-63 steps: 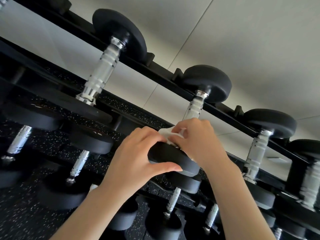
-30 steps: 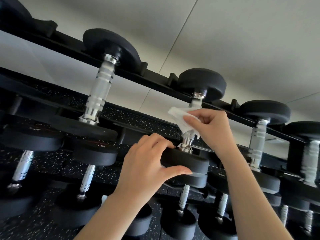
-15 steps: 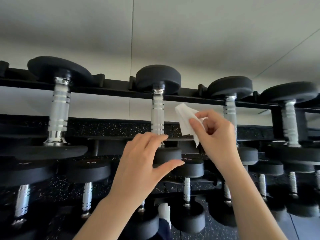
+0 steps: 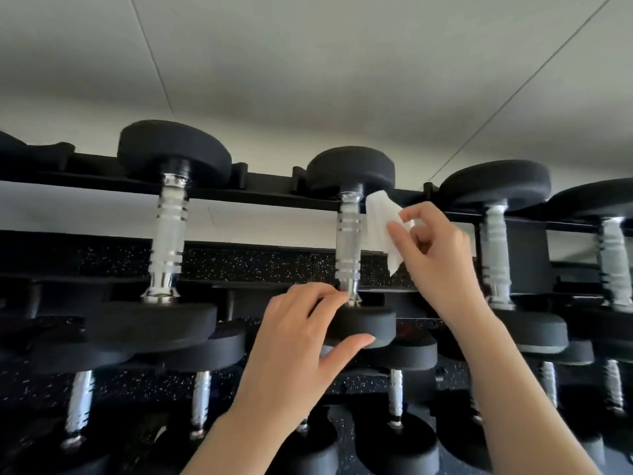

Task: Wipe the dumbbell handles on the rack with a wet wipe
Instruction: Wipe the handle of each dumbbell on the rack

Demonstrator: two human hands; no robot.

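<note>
Black dumbbells with chrome handles lie in a row on the top tier of a black rack [image 4: 260,195]. My left hand [image 4: 301,341] grips the near black head [image 4: 368,325] of the middle dumbbell, fingers on top and thumb underneath. Its chrome handle [image 4: 348,245] stands bare above that hand. My right hand [image 4: 435,255] pinches a white wet wipe [image 4: 382,228] between thumb and fingers just right of the handle. The wipe hangs close beside the handle; whether it touches I cannot tell.
Neighbouring top-tier dumbbells have handles at the left [image 4: 169,234] and the right [image 4: 495,252], with another at the far right [image 4: 615,262]. Lower tiers hold several more dumbbells [image 4: 395,395]. A pale wall [image 4: 308,63] rises behind the rack.
My right hand lifted the wipe off the lower part of the middle handle and now holds it beside the handle. The camera swung to face the rack squarely. My left hand kept its grip.
</note>
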